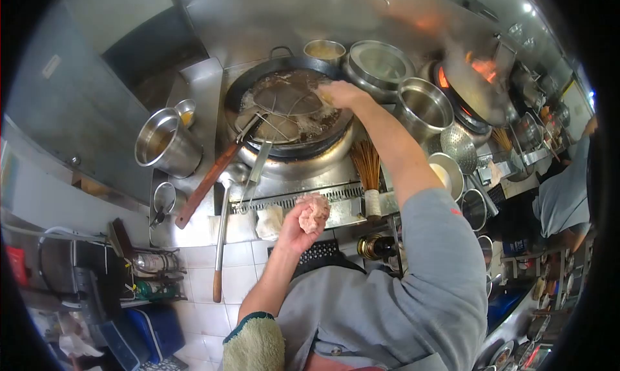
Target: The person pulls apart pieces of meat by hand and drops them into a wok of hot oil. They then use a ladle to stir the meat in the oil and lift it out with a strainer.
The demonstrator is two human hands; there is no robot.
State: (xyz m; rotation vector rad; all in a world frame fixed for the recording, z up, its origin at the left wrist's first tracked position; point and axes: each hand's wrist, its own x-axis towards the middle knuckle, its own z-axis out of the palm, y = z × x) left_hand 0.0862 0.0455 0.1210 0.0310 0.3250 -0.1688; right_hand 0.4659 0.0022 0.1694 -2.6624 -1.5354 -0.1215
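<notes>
Grey-sleeved right arm (pixel 400 145) outstretched over wok (pixel 241 84)

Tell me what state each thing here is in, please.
Large round black wok, holding bubbling brown liquid
Soft pink lump, held in the left hand
Right hand, over the wok's right side
Long reddish-brown wooden handle, slanting over the wok's rim
Tan bamboo brush, upright, bristles up
Second black wok, steaming, flames beside it
</notes>
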